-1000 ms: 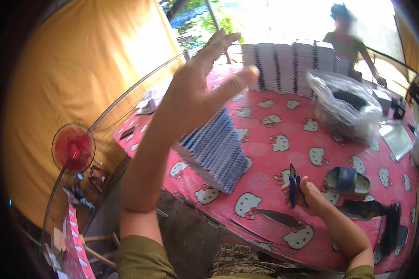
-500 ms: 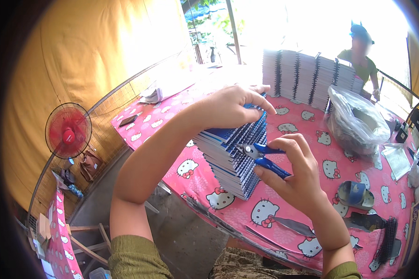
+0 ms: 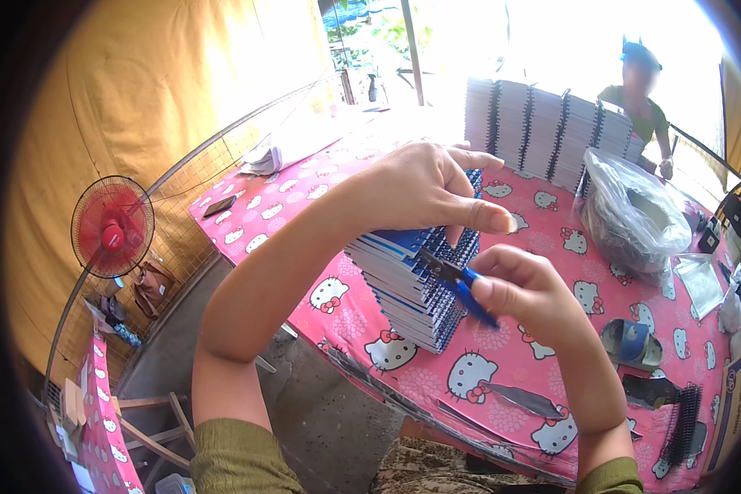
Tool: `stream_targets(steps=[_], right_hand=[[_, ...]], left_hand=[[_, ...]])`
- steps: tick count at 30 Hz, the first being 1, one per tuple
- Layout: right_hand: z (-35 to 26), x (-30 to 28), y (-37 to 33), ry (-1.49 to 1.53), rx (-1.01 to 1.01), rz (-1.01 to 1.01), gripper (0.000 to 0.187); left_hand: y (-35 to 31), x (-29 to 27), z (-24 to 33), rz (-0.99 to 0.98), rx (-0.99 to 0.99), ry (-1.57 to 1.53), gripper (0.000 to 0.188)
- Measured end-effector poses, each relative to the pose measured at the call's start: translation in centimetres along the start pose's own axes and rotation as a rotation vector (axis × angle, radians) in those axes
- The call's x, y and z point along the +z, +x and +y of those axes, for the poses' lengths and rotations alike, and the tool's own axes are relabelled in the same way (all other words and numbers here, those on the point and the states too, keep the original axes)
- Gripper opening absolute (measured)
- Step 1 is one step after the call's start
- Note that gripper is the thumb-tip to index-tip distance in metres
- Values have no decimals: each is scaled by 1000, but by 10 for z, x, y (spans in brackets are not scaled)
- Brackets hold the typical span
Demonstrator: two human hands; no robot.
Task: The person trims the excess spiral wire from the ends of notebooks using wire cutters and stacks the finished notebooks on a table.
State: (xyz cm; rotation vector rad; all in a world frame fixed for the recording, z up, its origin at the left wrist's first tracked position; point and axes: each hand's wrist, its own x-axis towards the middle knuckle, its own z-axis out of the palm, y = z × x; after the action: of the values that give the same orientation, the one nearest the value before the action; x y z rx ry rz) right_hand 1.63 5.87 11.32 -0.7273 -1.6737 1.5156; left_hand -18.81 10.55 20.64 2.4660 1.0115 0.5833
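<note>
One spiral-bound stack (image 3: 407,305) | right hand (image 3: 527,292) — gripping blue-handled cutters (image 3: 464,291) | left hand (image 3: 412,188) — at top

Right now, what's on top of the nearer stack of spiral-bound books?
The left hand is over the stack; a strip of blue cover shows beneath it. The hand and wrist hide most of the top, so I can't tell what else lies there.

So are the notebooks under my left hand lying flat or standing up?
Lying flat, in a pile: the notebooks' page edges show as layers one above another, with a blue cover near the top.
</note>
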Motion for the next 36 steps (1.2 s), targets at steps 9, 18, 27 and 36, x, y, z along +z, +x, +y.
stream_targets(steps=[9, 18, 27, 36], right_hand=[[8, 26, -17, -957, -682, 410, 47], [1, 27, -21, -995, -688, 447, 44], [-12, -8, 2, 428, 438, -231, 36], [23, 17, -12, -850, -722, 418, 43]], left_hand=[[1, 0, 2, 31, -31, -24, 43], [2, 3, 3, -1, -24, 9, 45], [4, 11, -6, 5, 86, 146, 67], [2, 4, -1, -73, -9, 118, 65]])
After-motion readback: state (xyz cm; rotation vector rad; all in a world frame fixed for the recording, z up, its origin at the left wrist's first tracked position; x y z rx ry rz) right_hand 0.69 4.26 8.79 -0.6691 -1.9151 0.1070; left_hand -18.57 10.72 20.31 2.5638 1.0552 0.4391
